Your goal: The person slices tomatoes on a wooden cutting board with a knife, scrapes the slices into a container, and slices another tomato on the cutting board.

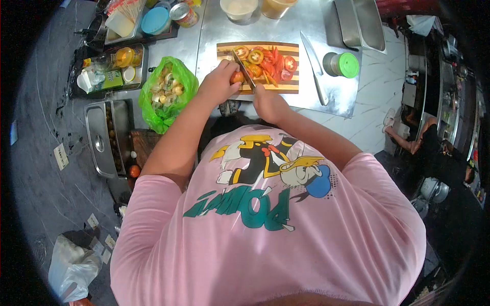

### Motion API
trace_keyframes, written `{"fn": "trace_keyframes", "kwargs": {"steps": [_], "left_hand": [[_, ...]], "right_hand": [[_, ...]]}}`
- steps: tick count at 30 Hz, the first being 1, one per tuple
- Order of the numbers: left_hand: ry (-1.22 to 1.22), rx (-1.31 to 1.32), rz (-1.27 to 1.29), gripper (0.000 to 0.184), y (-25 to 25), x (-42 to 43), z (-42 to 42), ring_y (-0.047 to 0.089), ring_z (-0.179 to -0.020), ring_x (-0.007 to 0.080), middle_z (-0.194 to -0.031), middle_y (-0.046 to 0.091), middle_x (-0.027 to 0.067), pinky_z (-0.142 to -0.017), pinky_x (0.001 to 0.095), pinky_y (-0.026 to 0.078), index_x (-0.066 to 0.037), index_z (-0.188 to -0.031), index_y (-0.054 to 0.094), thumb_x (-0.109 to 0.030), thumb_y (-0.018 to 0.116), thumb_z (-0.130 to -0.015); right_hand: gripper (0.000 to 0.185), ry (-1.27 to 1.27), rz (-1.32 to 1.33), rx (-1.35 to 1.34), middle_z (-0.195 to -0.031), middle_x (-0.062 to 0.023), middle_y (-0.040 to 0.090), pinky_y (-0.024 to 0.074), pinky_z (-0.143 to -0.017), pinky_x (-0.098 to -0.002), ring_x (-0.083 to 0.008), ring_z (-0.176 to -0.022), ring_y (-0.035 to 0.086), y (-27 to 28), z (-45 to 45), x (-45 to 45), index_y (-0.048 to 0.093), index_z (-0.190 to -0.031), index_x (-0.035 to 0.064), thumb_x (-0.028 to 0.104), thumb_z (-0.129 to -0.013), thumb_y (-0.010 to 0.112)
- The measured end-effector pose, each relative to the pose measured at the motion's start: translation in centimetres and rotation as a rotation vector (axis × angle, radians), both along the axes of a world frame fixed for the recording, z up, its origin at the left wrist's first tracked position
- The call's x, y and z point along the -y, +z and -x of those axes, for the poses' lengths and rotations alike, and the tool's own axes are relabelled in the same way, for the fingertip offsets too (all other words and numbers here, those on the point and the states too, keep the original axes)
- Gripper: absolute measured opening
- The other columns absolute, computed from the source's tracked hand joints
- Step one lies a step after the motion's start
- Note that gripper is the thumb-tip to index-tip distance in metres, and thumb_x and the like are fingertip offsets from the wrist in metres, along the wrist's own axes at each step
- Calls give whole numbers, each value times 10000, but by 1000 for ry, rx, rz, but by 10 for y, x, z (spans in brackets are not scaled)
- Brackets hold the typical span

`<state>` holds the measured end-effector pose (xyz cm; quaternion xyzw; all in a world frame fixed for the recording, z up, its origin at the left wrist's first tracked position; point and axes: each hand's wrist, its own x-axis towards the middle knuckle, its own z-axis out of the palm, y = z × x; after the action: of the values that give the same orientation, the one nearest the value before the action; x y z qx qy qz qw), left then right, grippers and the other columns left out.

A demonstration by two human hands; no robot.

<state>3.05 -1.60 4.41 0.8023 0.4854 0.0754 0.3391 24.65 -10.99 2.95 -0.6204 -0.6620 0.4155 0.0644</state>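
1. On the striped cutting board (292, 87), the left hand (222, 77) is clamping a tomato (237, 77).
2. The right hand (270, 105) is gripping a knife (245, 70) beside it.
3. Tomato slices (268, 62) are lying right of the blade.
4. Beyond, a larger knife (315, 69) is resting near a green-lidded jar (348, 65); leftward, a green plastic bag (154, 118) is sitting.

kitchen, steel counter (206, 108), food containers (239, 8)

The single head view looks forward and steeply down from the wearer's head, taking in the pink shirt (265, 245) close below and the metal table (209, 30) farther ahead; dark rounded edges frame its wide field.
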Motion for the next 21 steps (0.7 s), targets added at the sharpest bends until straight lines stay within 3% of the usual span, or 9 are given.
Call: {"fn": "trace_keyframes", "kwargs": {"steps": [6,16,21], "left_hand": [[8,-17,-14,464,-7,-1,0,690,-1132,382,-1266,623,124,-945,480,583,-120,-1294,617,-203,820,-885],[31,28,24,456,-3,1,3,702,-1110,370,-1238,627,132,-925,472,589,-106,-1270,618,-226,837,-888],[21,20,-3,455,-7,2,2,692,-1120,387,-1256,628,136,-936,480,584,-95,-1262,609,-219,837,-887]], "right_hand": [[279,-22,-68,6,-917,-347,726,560,-833,-628,-527,-932,737,12,21,-39,495,-1147,-71,171,-1025,562],[261,63,71,10,-923,-350,726,548,-823,-642,-537,-911,729,-14,0,20,503,-1152,-56,158,-1018,569],[242,-43,-127,-74,-860,-344,710,554,-777,-626,-537,-868,727,0,15,-12,506,-1119,-49,143,-1004,597]]}}
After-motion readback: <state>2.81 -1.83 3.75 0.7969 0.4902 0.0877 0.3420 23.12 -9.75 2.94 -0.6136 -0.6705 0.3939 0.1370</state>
